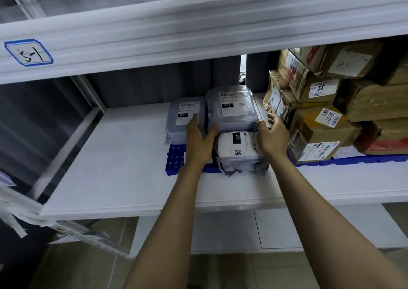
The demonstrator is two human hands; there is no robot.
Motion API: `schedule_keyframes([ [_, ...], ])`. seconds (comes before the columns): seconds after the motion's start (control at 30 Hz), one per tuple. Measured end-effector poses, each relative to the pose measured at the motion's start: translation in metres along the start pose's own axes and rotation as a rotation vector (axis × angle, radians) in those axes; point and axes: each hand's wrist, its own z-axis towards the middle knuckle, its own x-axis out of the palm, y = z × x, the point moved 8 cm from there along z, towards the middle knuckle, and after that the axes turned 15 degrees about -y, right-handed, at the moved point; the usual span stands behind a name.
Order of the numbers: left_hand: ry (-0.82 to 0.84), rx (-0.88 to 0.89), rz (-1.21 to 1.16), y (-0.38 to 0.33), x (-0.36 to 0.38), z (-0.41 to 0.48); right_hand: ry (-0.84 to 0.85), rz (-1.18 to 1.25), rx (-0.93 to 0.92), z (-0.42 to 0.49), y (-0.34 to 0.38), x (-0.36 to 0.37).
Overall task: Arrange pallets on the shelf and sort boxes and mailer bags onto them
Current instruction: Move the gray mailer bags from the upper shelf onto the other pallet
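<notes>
Bag sorting is judged in hand: bags (230, 107) on the pallet (174, 158) are touched by the left hand (198, 141), fingers straight, the right hand (272, 134) held spread beside them; squaring is called for next.

Cool, even light is brightest on the white flat shelf board (123, 178), while the grey back panel (143, 83) behind it sits dim, broken by one bright slit (242, 68) of light. Soft glare marks the glossy grey plastic mailer bag (231, 110). The white metal beam (198, 35) above bows with wide-angle distortion, the left edge smears into streaked blur, and the centre stays fairly sharp.
</notes>
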Motion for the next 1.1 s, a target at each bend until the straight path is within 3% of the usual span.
schedule_keyframes([
  [0.4,0.135,-0.120,0.191,0.000,0.041,0.045,0.232,-0.122,0.124,0.030,-0.001,0.039],
  [0.57,0.206,-0.170,0.154,-0.002,0.059,0.043,0.330,-0.110,0.154,0.030,-0.006,0.049],
  [0.77,0.225,-0.156,0.176,-0.003,0.066,0.046,0.331,-0.133,0.138,0.032,-0.005,0.052],
  [0.83,0.157,-0.083,0.183,-0.010,0.059,0.050,0.323,-0.134,0.140,0.035,-0.005,0.052],
  [1.0,-0.194,0.109,0.278,-0.017,0.002,0.079,0.320,-0.144,0.127,0.037,-0.003,0.053],
  [1.1,-0.249,0.113,0.511,0.001,-0.028,0.095,0.303,-0.180,0.130,0.033,-0.003,0.057],
])
